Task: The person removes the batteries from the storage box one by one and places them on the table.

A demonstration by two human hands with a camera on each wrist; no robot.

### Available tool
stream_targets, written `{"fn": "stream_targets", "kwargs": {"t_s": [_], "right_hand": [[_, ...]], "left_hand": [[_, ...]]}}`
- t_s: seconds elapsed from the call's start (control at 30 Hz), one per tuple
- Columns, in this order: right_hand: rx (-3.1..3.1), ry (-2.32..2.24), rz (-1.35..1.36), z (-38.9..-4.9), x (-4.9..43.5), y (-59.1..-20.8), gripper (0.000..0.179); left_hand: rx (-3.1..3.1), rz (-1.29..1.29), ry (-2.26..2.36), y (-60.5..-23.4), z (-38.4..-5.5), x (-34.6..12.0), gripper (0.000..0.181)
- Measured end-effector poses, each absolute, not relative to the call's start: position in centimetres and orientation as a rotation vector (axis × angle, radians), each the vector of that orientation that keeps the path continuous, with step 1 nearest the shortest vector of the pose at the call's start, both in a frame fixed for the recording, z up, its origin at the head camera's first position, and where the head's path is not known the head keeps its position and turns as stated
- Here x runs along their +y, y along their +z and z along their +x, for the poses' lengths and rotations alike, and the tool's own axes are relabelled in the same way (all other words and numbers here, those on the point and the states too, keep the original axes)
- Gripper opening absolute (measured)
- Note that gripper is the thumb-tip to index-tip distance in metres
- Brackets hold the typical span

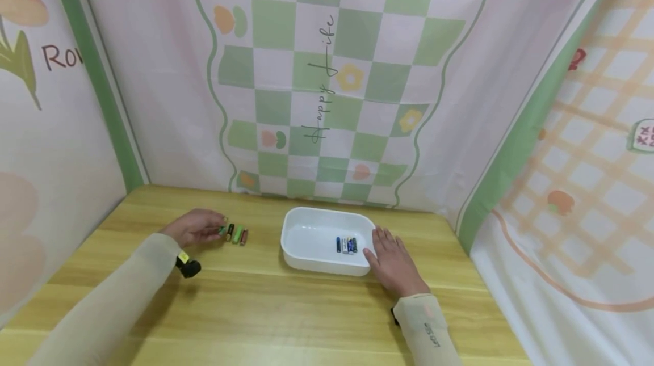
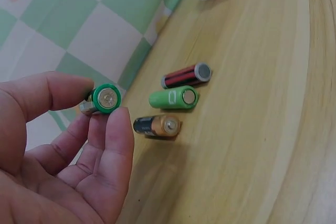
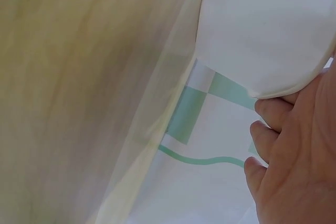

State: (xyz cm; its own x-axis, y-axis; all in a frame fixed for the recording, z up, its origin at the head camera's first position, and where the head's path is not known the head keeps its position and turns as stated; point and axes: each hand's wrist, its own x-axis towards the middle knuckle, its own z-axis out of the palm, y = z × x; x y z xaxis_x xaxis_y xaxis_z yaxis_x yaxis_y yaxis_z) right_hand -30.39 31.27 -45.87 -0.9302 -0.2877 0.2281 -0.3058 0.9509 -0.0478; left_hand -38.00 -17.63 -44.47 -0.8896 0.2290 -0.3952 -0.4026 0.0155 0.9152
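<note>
My left hand (image 1: pixel 196 227) pinches a green-rimmed battery (image 2: pixel 107 98) between thumb and fingers, its flat metal end facing the left wrist camera. Beside that hand, three batteries lie in a row on the table: a black-and-copper one (image 2: pixel 157 125), a light green one (image 2: pixel 174 98) and a dark red one (image 2: pixel 187 75). A white plastic bin (image 1: pixel 306 266) stands to their right. Several batteries (image 1: pixel 347 245) lie inside it, toward its right end. My right hand (image 1: pixel 395 264) rests at the bin's right edge, fingers extended and thumb near the front corner.
The wooden table (image 1: pixel 265 320) carries everything here. A checkered green-and-white curtain (image 1: pixel 327 88) hangs along its back edge, with more printed cloth (image 1: pixel 577 213) at the right side. A black strap device (image 1: pixel 188 265) sits on the left wrist.
</note>
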Motion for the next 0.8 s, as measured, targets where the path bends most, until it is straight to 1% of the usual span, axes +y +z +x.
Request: {"fn": "stream_targets", "kwargs": {"t_s": [0.53,0.8], "right_hand": [[-2.883,0.153,0.444,-30.2,31.0,-45.7,0.068],[-2.895,0.135,0.438,-30.1,31.0,-45.6,0.069]], "left_hand": [[1.884,-0.18,1.912,-45.7,-38.2,-17.9,0.055],[1.934,-0.227,1.881,-45.9,-38.3,-18.2,0.055]]}}
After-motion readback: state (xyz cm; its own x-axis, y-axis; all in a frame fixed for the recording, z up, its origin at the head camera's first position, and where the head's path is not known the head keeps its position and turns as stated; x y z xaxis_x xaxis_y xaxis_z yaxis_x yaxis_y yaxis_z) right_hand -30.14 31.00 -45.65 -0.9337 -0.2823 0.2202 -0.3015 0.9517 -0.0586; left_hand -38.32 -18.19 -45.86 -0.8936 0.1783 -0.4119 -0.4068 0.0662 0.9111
